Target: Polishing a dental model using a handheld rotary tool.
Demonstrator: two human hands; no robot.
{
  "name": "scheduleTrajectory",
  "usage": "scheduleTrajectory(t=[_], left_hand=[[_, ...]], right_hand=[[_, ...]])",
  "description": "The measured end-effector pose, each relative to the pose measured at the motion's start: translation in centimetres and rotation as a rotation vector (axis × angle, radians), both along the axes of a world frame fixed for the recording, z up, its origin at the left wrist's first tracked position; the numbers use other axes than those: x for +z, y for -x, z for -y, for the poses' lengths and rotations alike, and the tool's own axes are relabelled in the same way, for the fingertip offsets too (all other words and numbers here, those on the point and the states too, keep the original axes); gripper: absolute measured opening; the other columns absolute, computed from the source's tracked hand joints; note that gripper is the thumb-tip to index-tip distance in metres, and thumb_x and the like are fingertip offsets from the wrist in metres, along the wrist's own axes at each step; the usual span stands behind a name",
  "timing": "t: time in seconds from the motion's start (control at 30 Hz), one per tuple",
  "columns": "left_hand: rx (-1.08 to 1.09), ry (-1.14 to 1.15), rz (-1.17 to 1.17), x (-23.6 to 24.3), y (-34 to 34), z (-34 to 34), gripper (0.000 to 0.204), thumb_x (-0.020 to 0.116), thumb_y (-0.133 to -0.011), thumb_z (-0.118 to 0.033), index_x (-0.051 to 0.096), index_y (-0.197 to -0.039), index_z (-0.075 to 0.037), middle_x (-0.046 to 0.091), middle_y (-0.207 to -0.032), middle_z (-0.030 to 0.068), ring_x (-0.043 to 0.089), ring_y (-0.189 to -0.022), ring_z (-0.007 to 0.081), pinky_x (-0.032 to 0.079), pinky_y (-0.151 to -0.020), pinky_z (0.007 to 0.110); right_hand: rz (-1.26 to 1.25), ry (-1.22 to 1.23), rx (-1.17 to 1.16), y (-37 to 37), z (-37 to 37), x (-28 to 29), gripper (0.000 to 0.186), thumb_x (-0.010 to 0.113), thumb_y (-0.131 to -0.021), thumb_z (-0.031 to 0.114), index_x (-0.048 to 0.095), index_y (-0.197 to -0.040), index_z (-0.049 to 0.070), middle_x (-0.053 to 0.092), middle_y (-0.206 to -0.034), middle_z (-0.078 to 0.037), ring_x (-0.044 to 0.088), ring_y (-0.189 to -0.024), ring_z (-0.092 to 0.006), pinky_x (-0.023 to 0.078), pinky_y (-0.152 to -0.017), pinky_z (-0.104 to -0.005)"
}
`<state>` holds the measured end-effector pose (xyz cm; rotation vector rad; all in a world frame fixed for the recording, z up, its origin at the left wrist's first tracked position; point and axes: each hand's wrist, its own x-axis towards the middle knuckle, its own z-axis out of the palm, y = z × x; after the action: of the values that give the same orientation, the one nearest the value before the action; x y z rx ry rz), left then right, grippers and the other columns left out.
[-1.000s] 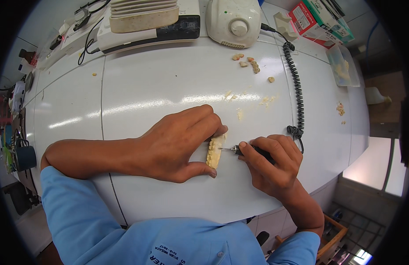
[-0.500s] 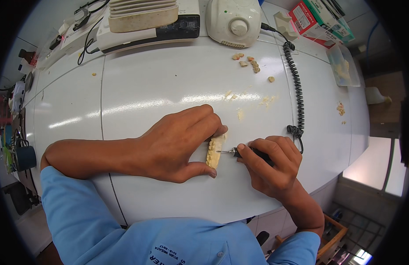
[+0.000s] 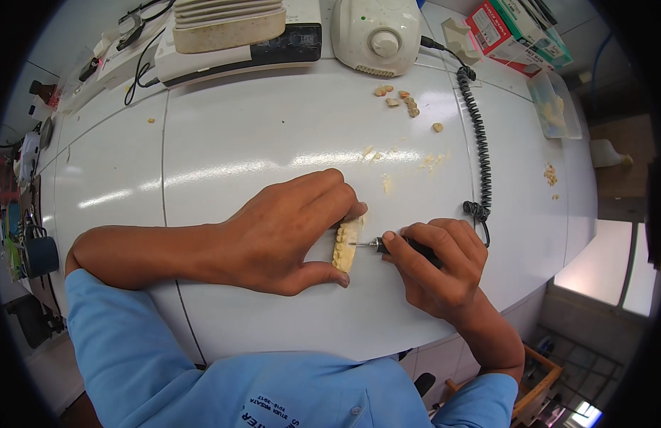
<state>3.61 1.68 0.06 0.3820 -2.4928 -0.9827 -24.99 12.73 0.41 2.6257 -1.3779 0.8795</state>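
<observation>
Cream, tooth-ridged cast [image 3: 344, 260] sits pinched in the left grip [image 3: 284, 239]; the right grip [image 3: 446, 267] clasps a handpiece [image 3: 422, 251].

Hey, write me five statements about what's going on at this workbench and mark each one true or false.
1. The left hand holds the dental model between thumb and fingers. True.
2. The right hand holds a paintbrush. False: it holds a black rotary handpiece.
3. The coiled black cord leads to the white control unit with a round knob. True.
4. The person's sleeves are red. False: they are light blue.
5. The dental model is farther left than the rotary handpiece. True.
</observation>
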Motion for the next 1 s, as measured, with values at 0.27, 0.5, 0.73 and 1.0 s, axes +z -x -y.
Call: scheduleTrajectory(t=[0.27,0.5,0.73,1.0], left_hand=[[-0.001,0.004,0.001,0.07,0.03,0.03,0.084,0.108,-0.079,-0.037,0.068,-0.138,0.009,0.063,-0.108,0.0172,0.064,-0.093,0.0350,0.054,-0.078,0.046],[-0.001,-0.002,-0.007,-0.04,0.04,0.02,0.084,0.108,-0.079,-0.036,0.068,-0.137,0.009,0.063,-0.108,0.0173,0.064,-0.093,0.0349,0.054,-0.077,0.046],[0.001,0.003,0.002,0.05,0.05,-0.05,0.084,0.108,-0.078,-0.036,0.068,-0.137,0.009,0.063,-0.108,0.0174,0.064,-0.093,0.0351,0.054,-0.078,0.047],[-0.002,-0.002,0.001,-0.12,0.08,0.06,0.085,0.108,-0.078,-0.037,0.068,-0.138,0.009,0.063,-0.108,0.0171,0.063,-0.093,0.0346,0.053,-0.078,0.047]], right_hand=[[0.004,0.017,0.006,-0.12,0.04,0.14,0.030,0.090,-0.087,0.014,0.092,-0.117,0.014,0.078,-0.098,-0.005,0.071,-0.081,-0.0212,0.051,-0.069,-0.0353],[0.002,0.005,-0.005,-0.01,-0.01,0.04,0.028,0.090,-0.088,0.015,0.092,-0.116,0.014,0.078,-0.097,-0.004,0.071,-0.081,-0.0207,0.051,-0.069,-0.0349],[0.000,0.019,0.004,0.09,-0.07,-0.11,0.029,0.090,-0.087,0.015,0.093,-0.116,0.014,0.078,-0.096,-0.005,0.070,-0.079,-0.0208,0.049,-0.067,-0.0350],[-0.002,0.038,0.020,0.12,0.07,-0.04,0.027,0.090,-0.088,0.016,0.093,-0.115,0.015,0.077,-0.095,-0.004,0.070,-0.078,-0.0206,0.049,-0.067,-0.0353]])
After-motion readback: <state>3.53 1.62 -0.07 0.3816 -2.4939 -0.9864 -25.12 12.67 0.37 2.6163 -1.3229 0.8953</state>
